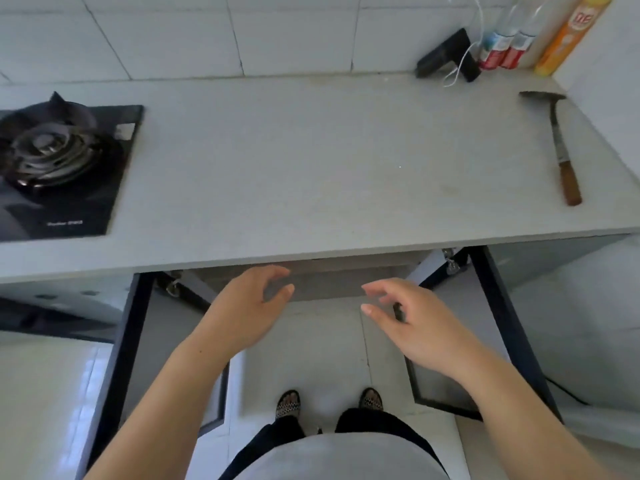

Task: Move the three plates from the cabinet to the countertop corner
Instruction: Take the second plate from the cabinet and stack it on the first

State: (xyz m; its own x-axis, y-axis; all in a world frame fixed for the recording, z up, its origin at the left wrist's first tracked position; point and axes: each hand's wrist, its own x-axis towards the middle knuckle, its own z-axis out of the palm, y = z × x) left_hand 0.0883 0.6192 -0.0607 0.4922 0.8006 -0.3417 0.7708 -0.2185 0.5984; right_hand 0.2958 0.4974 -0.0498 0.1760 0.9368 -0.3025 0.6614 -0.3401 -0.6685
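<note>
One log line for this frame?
pre-grasp | left hand open, empty | right hand open, empty | cabinet doors open | plates unseen

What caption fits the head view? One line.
Empty left hand and right hand hover before open cabinet below countertop; no plates visible.

Both hands reach below the countertop (pixel 311 168) edge toward the open cabinet (pixel 311 282), doors swung out either side. Left hand (pixel 249 306) and right hand (pixel 412 320) loosely spread, holding nothing. Gas stove (pixel 59 161) at left, cleaver (pixel 557 140) at right, bottles (pixel 512 39) in far right corner.
</note>
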